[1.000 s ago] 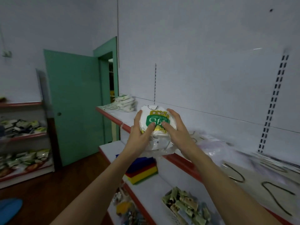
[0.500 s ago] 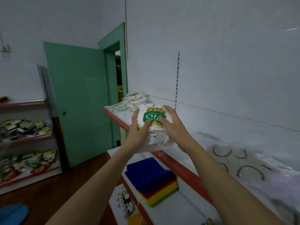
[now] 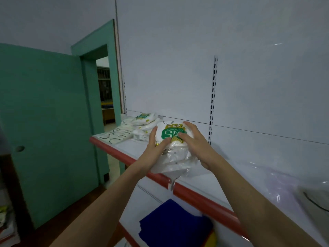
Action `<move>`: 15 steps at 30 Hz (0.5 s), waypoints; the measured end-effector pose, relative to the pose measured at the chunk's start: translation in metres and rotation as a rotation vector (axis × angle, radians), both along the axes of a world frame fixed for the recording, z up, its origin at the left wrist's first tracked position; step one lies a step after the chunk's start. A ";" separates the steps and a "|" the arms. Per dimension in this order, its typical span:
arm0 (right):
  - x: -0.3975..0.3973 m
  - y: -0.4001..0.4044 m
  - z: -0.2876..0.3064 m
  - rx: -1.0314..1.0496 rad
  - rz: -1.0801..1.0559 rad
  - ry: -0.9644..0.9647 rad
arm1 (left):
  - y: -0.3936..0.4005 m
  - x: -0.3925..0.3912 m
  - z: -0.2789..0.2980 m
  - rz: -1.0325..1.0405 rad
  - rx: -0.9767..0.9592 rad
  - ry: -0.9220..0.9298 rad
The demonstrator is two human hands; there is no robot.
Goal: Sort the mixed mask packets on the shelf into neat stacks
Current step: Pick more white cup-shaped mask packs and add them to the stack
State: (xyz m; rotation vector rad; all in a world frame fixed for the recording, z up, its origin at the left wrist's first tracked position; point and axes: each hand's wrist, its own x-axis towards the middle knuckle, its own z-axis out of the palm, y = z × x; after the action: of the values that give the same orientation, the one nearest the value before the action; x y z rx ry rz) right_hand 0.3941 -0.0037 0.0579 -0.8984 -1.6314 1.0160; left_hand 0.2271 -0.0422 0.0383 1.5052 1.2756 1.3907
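**Body check: two bare forearms, nothing worn**

Head view shows only the person's arms and hands. Left hand [image 3: 154,151] and right hand [image 3: 195,143]: no gloves, no rings, no watch, no wristband, no visible markings. Both forearms are bare from wrist to the bottom edge of the frame; no sleeve hem or cuff is in view, so what is worn above that can't be told. Nails look short and plain, though the light is dim. Build is slim, wrists narrow. Nothing else of the body is in shot.
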 end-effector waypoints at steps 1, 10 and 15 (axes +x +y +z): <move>-0.008 0.008 0.001 -0.001 -0.032 0.011 | 0.013 -0.009 0.004 -0.028 -0.002 0.014; -0.051 0.099 0.003 -0.100 -0.243 0.060 | 0.127 -0.047 -0.003 -0.089 0.007 0.000; -0.066 0.149 -0.006 -0.163 -0.319 0.132 | 0.179 -0.049 -0.008 -0.037 0.060 0.010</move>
State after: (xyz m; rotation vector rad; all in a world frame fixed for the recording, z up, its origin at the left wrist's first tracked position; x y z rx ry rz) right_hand 0.3276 0.1449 0.0521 -1.1344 -1.2598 0.9708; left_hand 0.1782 0.1365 0.0306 1.5701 1.2156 1.4105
